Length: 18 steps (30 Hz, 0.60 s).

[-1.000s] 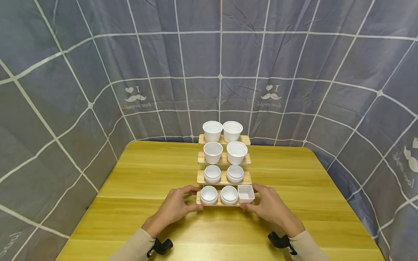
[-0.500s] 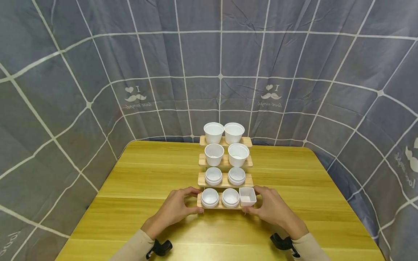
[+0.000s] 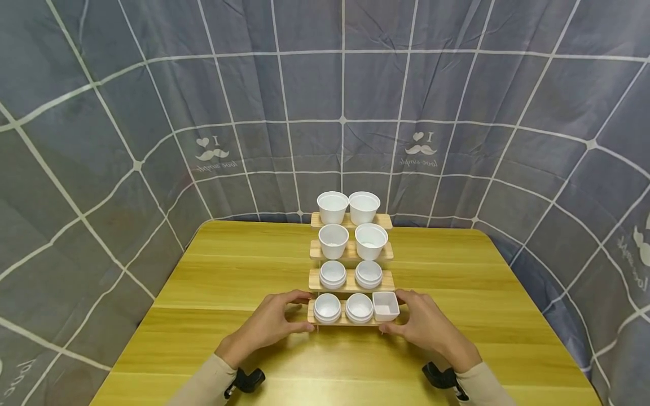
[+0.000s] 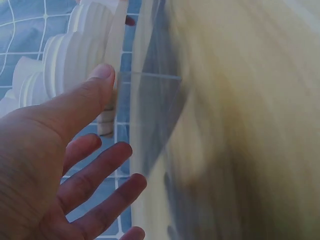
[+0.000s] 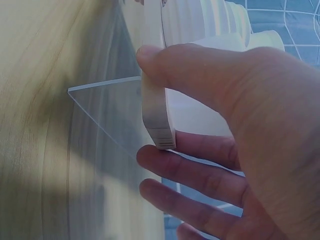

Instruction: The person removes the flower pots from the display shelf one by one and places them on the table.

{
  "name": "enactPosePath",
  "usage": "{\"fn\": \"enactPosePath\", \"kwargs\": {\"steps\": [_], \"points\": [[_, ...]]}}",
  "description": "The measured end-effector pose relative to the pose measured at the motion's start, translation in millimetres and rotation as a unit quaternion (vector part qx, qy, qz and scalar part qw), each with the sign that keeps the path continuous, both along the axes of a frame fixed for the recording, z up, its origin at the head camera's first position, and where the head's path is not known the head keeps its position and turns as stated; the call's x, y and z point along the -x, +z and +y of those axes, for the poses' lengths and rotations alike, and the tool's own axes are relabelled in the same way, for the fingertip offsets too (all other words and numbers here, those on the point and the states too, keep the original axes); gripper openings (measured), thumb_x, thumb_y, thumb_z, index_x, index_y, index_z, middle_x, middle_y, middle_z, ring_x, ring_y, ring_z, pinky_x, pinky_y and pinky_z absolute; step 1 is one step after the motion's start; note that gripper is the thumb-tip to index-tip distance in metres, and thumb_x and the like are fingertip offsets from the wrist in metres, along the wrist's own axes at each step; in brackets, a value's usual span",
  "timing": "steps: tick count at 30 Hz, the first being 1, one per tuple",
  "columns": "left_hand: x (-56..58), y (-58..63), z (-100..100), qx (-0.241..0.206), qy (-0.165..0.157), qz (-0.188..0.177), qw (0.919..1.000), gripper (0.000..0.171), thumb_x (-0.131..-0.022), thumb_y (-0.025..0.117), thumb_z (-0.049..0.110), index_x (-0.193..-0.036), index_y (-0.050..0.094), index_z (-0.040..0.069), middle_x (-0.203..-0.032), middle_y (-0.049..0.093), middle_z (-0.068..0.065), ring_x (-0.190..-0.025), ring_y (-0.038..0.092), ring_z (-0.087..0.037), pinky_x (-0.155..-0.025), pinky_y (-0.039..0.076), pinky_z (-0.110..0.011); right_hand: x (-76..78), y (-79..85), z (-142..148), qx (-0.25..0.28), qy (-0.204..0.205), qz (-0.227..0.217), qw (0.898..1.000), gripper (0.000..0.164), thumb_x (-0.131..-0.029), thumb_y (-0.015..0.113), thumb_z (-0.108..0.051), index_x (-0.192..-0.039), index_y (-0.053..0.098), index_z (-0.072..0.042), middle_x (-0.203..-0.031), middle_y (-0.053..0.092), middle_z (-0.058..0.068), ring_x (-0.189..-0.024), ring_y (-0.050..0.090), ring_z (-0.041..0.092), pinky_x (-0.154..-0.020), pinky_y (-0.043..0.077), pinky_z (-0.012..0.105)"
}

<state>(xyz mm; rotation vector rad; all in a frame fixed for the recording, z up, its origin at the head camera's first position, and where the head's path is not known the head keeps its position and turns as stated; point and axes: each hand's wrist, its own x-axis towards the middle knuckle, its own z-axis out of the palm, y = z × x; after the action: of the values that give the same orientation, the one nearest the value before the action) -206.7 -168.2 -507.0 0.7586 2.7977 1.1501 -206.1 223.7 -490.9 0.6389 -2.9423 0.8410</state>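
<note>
A four-step wooden stand point(image 3: 350, 280) with clear side panels point(image 5: 107, 102) rises away from me in the head view. My left hand point(image 3: 271, 321) grips the left end of its lowest shelf, thumb in front and fingers behind. At the opposite end, my right hand point(image 3: 430, 324) holds that shelf the same way, beside a square white cup point(image 3: 386, 306). Two low round white cups point(image 3: 327, 308) share this shelf. The right wrist view shows the thumb on the shelf's front edge and the index finger partly hidden behind its end point(image 5: 162, 137).
Two more low cups point(image 3: 333, 274) stand on the second shelf. Taller white cups point(image 3: 333, 242) fill the upper two shelves in pairs. The stand is on a yellow wood-grain table point(image 3: 228, 265), enclosed by a grey checked curtain point(image 3: 315, 84).
The stand, with its cups, has shifted slightly toward me and a little to the right, mostly in the first half second. Both hands keep their grip on its ends.
</note>
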Motion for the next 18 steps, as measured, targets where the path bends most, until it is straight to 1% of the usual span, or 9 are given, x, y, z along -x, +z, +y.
{"fn": "enactPosePath", "kwargs": {"steps": [2,6,10,12,15,18], "points": [[1.2,2.0,-1.9,0.001,0.001,0.000,1.0000,0.065,-0.096,0.097,0.041,-0.149,0.076,0.011,-0.142,0.084,-0.008,-0.132,0.081,-0.034,-0.118,0.063,-0.062,-0.7,-0.6,0.3,0.000,0.002,-0.001,1.000,0.052,-0.088,0.104,-0.046,-0.123,0.079,-0.015,-0.118,0.086,-0.002,-0.111,0.082,0.022,-0.096,0.070,0.046],[3.6,6.7,-4.9,0.002,0.015,0.002,0.9999,0.063,-0.097,0.097,0.042,-0.147,0.078,0.010,-0.141,0.085,-0.008,-0.132,0.080,-0.036,-0.116,0.064,-0.063,-1.3,-0.6,0.6,0.003,0.004,-0.005,1.000,0.053,-0.089,0.104,-0.045,-0.124,0.080,-0.014,-0.119,0.087,0.001,-0.112,0.083,0.025,-0.098,0.070,0.049],[5.5,12.9,-6.7,-0.001,0.036,-0.003,0.9994,0.059,-0.098,0.096,0.043,-0.144,0.079,0.010,-0.141,0.084,-0.007,-0.133,0.079,-0.037,-0.115,0.065,-0.063,-0.5,0.7,0.9,0.004,0.006,-0.006,1.000,0.054,-0.089,0.104,-0.045,-0.125,0.080,-0.014,-0.119,0.087,0.002,-0.113,0.084,0.027,-0.099,0.071,0.050],[6.3,16.7,-6.9,-0.007,0.050,-0.007,0.9987,0.055,-0.100,0.095,0.040,-0.144,0.078,0.011,-0.141,0.084,-0.007,-0.134,0.078,-0.038,-0.116,0.064,-0.064,-0.2,1.5,1.3,0.002,0.010,-0.003,1.000,0.054,-0.089,0.104,-0.046,-0.125,0.080,-0.014,-0.119,0.087,0.002,-0.112,0.084,0.028,-0.098,0.071,0.051],[8.2,22.2,-6.3,-0.025,0.067,-0.011,0.9974,0.056,-0.102,0.093,0.035,-0.149,0.074,0.012,-0.144,0.082,-0.009,-0.134,0.078,-0.038,-0.118,0.063,-0.064,-0.1,1.9,2.3,0.000,0.012,-0.002,1.000,0.054,-0.089,0.104,-0.047,-0.124,0.079,-0.015,-0.119,0.087,0.002,-0.113,0.084,0.029,-0.099,0.071,0.051],[10.7,26.6,-4.5,-0.044,0.075,-0.009,0.9962,0.064,-0.105,0.091,0.031,-0.161,0.065,0.013,-0.149,0.079,-0.014,-0.135,0.079,-0.039,-0.119,0.062,-0.066,-0.6,2.3,3.8,0.001,0.015,-0.007,1.000,0.054,-0.089,0.103,-0.049,-0.124,0.079,-0.016,-0.119,0.087,0.001,-0.113,0.083,0.028,-0.100,0.070,0.052]]}}
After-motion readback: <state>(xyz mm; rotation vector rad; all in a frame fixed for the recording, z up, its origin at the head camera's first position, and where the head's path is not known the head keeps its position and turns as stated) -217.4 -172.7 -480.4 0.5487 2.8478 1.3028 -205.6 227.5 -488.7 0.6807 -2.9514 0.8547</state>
